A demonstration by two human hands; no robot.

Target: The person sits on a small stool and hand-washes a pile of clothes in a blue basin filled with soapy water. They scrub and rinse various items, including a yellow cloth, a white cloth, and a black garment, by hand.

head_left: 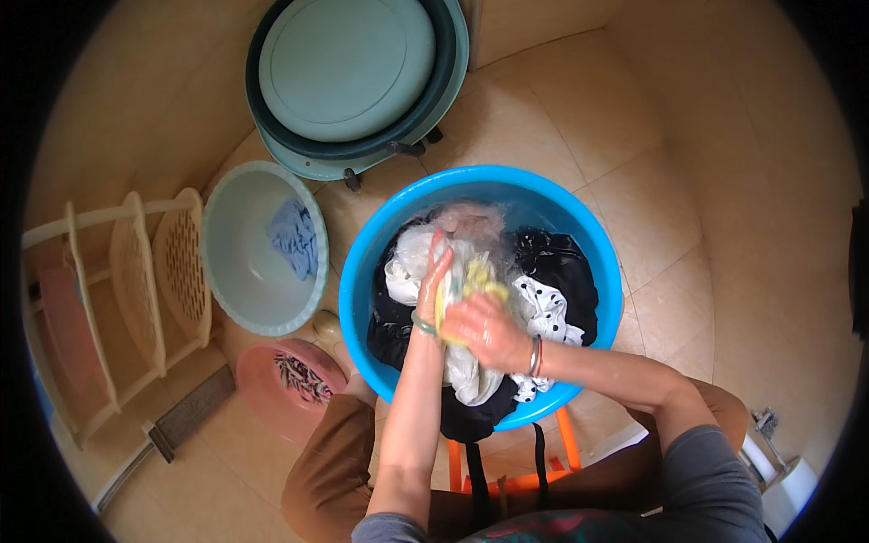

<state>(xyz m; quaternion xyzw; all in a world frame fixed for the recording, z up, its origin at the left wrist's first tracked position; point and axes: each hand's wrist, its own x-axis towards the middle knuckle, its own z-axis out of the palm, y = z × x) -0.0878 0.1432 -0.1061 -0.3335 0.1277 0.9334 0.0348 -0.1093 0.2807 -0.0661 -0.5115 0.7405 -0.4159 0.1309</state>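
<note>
In the water of a blue basin (362,235) lie wet clothes. Over them, my right hand (489,328) is closed round a bunched white and yellow cloth (480,276), slightly smeared by motion. My left hand (434,281) is upright against the cloth's left side, fingers long and palm turned to it; the cloth hides part of its grip. Splashing blurs the water beyond both hands. A white garment (410,262) bulges at the left, black clothing (559,262) lies at the right, and a white cloth with black dots (546,312) is beside my right hand.
Left of the basin stands a pale green tub (240,244) holding a blue cloth (294,237). Nearer is a pink basin (272,398) with small dark and pale pieces. A folded basin (344,72) leans at the back, a cream rack (136,271) at the left. An orange stool (568,439) shows below.
</note>
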